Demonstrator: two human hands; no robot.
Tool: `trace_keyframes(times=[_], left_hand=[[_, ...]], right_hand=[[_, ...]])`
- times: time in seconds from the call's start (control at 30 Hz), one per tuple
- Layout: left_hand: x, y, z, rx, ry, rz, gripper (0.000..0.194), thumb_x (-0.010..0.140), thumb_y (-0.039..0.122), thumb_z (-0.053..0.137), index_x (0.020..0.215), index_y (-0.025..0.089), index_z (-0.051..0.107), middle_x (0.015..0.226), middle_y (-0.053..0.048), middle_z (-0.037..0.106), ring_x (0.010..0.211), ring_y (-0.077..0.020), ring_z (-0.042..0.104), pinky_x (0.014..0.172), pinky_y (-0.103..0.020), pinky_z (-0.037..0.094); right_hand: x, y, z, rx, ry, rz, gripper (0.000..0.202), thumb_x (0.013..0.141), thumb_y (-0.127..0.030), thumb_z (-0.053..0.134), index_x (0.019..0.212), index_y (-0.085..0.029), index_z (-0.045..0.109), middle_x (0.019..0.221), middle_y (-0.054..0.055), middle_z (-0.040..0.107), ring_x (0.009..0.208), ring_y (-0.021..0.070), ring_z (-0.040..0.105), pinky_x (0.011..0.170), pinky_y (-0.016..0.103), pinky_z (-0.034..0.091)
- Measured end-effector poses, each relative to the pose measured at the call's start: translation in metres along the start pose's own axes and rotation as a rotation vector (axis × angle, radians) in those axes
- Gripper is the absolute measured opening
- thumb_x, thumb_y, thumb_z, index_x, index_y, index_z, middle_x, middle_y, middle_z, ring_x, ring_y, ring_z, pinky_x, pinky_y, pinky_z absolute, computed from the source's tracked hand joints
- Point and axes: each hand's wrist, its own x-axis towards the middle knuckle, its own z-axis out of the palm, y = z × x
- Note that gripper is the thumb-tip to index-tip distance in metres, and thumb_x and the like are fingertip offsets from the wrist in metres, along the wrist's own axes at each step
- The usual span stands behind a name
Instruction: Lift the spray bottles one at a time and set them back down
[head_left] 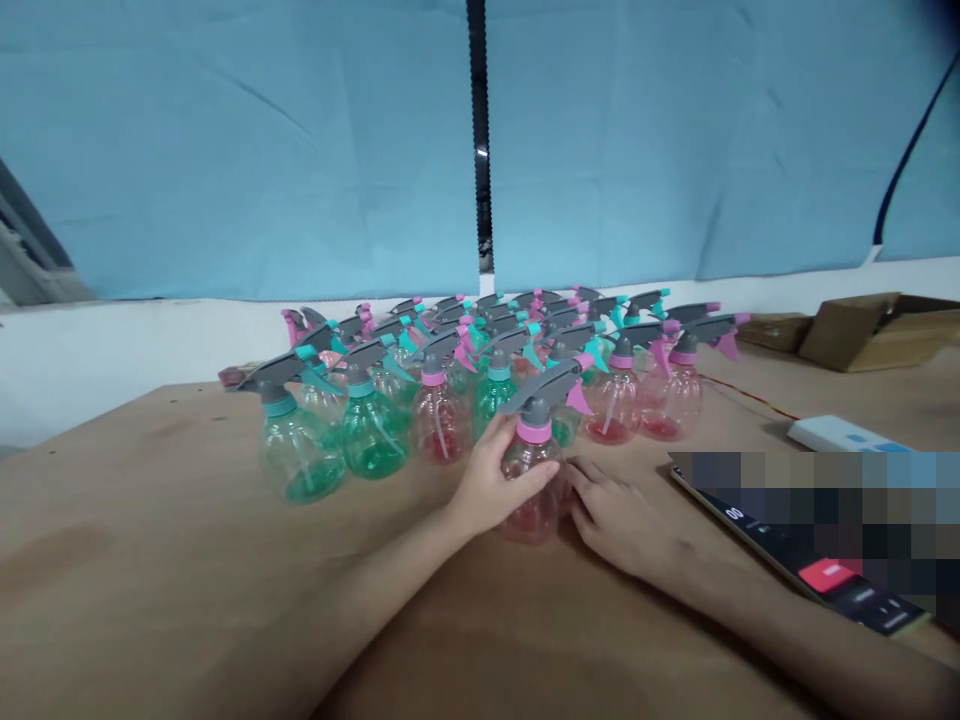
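Observation:
A pink spray bottle [531, 520] with a grey head and pink trigger stands upright on the wooden table [187, 600], in front of several others. My left hand [491, 485] is wrapped round its upper left side, thumb across the front. On the bottle's right side my right hand [611, 510] touches it low down with bent fingers, their tips partly hidden behind it. Behind stand rows of green and pink spray bottles, among them a green one [375, 435] and a pink one [442, 420] left of my hands, and another pink one [671, 400] to the right.
A phone [795, 560], partly pixelated, lies at the right near my right forearm. Beyond it are a white device [847, 435] with a thin cable and an open cardboard box [847, 335]. A blue cloth [262, 150] hangs behind the table.

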Motion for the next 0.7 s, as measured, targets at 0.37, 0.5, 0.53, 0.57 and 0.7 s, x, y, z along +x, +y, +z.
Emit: trace_keyframes(times=[0.37, 0.5, 0.53, 0.57, 0.7], left_hand=[[0.0, -0.017, 0.059, 0.284, -0.33, -0.001, 0.063, 0.091, 0.04, 0.034, 0.141, 0.013, 0.007, 0.146, -0.019, 0.019, 0.136, -0.0276, 0.017, 0.11, -0.047, 0.019], [0.011, -0.019, 0.077, 0.348, -0.337, -0.051, 0.06, 0.091, 0.036, 0.032, 0.14, 0.009, 0.011, 0.143, -0.021, 0.024, 0.134, -0.0299, 0.024, 0.108, -0.047, 0.026], [0.013, -0.02, 0.08, 0.363, -0.342, -0.047, 0.059, 0.091, 0.033, 0.033, 0.14, 0.009, 0.01, 0.143, -0.021, 0.025, 0.133, -0.0299, 0.026, 0.107, -0.046, 0.028], [0.014, -0.022, 0.082, 0.38, -0.353, -0.039, 0.06, 0.091, 0.03, 0.035, 0.141, 0.01, 0.009, 0.143, -0.021, 0.025, 0.132, -0.0297, 0.028, 0.106, -0.045, 0.031], [0.015, -0.027, 0.085, 0.484, -0.412, 0.002, 0.065, 0.087, 0.019, 0.039, 0.141, 0.015, 0.003, 0.146, -0.019, 0.02, 0.132, -0.0289, 0.029, 0.103, -0.042, 0.035]], right_hand=[[-0.047, 0.047, -0.02, 0.063, 0.298, 0.146, 0.05, 0.086, -0.028, 0.035, 0.134, -0.012, 0.029, 0.124, 0.018, 0.051, 0.106, 0.0294, 0.056, 0.079, 0.04, 0.049], [-0.041, 0.061, -0.025, 0.033, 0.349, 0.201, 0.057, 0.086, -0.037, 0.037, 0.137, -0.015, 0.024, 0.126, 0.019, 0.051, 0.102, 0.0333, 0.058, 0.069, 0.044, 0.052], [-0.038, 0.064, -0.027, 0.031, 0.355, 0.21, 0.059, 0.086, -0.039, 0.039, 0.138, -0.014, 0.024, 0.125, 0.02, 0.051, 0.101, 0.0341, 0.059, 0.068, 0.044, 0.052], [-0.034, 0.066, -0.028, 0.033, 0.363, 0.22, 0.063, 0.085, -0.042, 0.04, 0.138, -0.013, 0.023, 0.125, 0.021, 0.05, 0.1, 0.0347, 0.059, 0.067, 0.045, 0.052], [-0.02, 0.076, -0.028, 0.035, 0.366, 0.29, 0.072, 0.082, -0.051, 0.044, 0.139, -0.013, 0.021, 0.126, 0.023, 0.049, 0.096, 0.0364, 0.06, 0.068, 0.047, 0.05]])
